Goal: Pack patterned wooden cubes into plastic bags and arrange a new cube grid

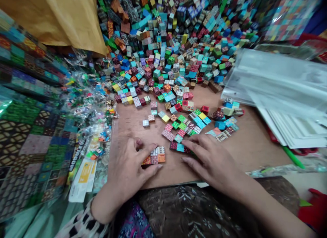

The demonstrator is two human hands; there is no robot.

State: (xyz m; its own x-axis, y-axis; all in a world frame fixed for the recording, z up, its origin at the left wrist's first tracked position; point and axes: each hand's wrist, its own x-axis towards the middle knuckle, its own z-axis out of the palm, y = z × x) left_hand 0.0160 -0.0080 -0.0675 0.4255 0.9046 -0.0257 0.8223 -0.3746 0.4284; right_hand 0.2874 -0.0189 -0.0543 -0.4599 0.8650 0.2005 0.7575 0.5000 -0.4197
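Observation:
On the brown board, my left hand (127, 166) curls around a small block of patterned cubes (154, 155) in brick, grey, white and orange prints. Its thumb lies along the near side and the fingers along the far side, hiding the left end. To the right, my right hand (213, 158) has its fingertips on a short row of dark red and light blue cubes (179, 147); the thumb is on the near side, and the row's right end is covered. Just beyond that row lie joined rows of green, brick-red, yellow and blue cubes (185, 124).
A large heap of loose cubes (163, 43) fills the far side. Bagged small figures (87, 98) and printed packs (33, 142) lie left. Clear plastic sleeves (276, 81), white cards (293, 125) and a green pen (293, 157) are right. One white checked cube (145, 123) stands alone.

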